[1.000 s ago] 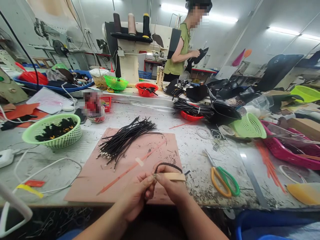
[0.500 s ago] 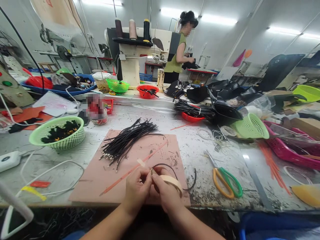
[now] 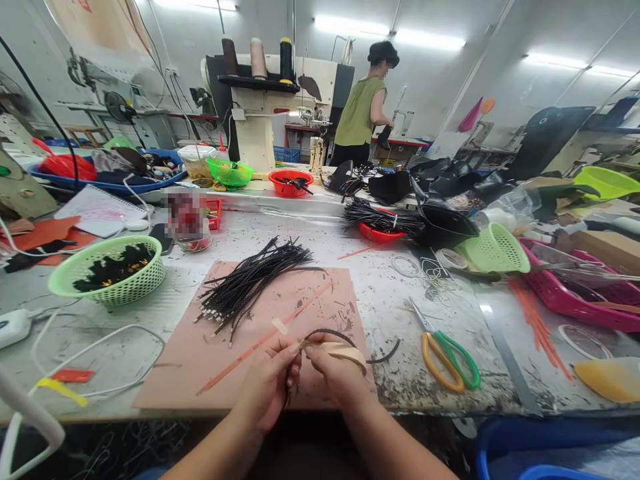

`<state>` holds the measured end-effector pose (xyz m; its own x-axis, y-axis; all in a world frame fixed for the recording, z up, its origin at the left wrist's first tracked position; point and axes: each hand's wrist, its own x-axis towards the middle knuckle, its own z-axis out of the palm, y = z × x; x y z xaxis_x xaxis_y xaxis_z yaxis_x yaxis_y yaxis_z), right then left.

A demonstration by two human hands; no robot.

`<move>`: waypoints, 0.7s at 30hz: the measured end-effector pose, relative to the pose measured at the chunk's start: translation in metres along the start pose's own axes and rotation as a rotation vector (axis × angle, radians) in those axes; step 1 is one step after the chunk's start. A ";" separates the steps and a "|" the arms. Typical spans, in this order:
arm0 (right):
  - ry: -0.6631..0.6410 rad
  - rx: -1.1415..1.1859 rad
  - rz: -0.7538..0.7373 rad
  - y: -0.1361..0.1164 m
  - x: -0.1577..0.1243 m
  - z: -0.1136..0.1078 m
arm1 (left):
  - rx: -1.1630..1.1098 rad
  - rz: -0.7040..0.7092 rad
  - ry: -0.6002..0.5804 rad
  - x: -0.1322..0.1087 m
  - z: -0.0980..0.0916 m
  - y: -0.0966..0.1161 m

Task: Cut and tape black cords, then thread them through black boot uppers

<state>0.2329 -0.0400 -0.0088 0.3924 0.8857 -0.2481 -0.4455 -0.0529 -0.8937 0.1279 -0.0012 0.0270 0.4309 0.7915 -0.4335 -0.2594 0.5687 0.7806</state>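
With twelve pointing straight away from the person and the two hands as the centre, the left hand point(image 3: 273, 380) pinches the tip of a black braided cord point(image 3: 327, 331) between thumb and finger, just above the near edge of a pink board point(image 3: 330, 310). The right hand point(image 3: 337, 377) meets it at that tip, thumb and finger drawn together, its curled fingers gripping a cream tape roll point(image 3: 350, 353). The cord arches over the right hand; a black tail shows beyond it, toward three. At eleven, a bundle of black cords point(image 3: 257, 277) lies on the board; nearer, a slanting orange strip point(image 3: 235, 363) bears a small cream piece point(image 3: 279, 326). Scissors point(image 3: 443, 363) lie at three, blades pointing away. A pale green basket point(image 3: 113, 290) sits at ten, and near twelve a person in a green top point(image 3: 363, 110) stands behind the sewing machine point(image 3: 255, 137)
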 end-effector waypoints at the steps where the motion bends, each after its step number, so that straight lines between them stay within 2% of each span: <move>1: 0.005 -0.019 -0.011 -0.001 0.000 -0.001 | 0.002 -0.015 0.000 0.000 0.000 0.001; 4: 0.013 -0.106 -0.091 -0.004 0.000 -0.004 | 0.010 -0.059 -0.006 0.000 0.000 0.002; 6: -0.037 -0.166 -0.180 -0.007 0.001 -0.007 | 0.002 -0.086 -0.031 0.000 -0.001 0.002; 8: -0.116 -0.195 -0.241 -0.011 0.002 -0.011 | -0.019 -0.131 -0.099 0.000 -0.002 0.003; 12: -0.286 -0.237 -0.255 -0.019 0.002 -0.016 | -0.094 -0.260 -0.272 -0.003 -0.003 0.006; 15: -0.368 -0.227 -0.280 -0.021 0.001 -0.017 | -0.128 -0.308 -0.334 -0.005 -0.003 0.007; 18: -0.365 -0.226 -0.300 -0.018 0.000 -0.018 | -0.087 -0.319 -0.333 -0.006 -0.002 0.008; 21: -0.307 -0.338 -0.389 -0.018 -0.002 -0.015 | 0.013 -0.233 -0.250 -0.007 -0.001 0.006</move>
<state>0.2527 -0.0477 0.0023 0.2023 0.9597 0.1951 -0.0154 0.2023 -0.9792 0.1223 -0.0030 0.0345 0.6763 0.5605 -0.4779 -0.1190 0.7234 0.6801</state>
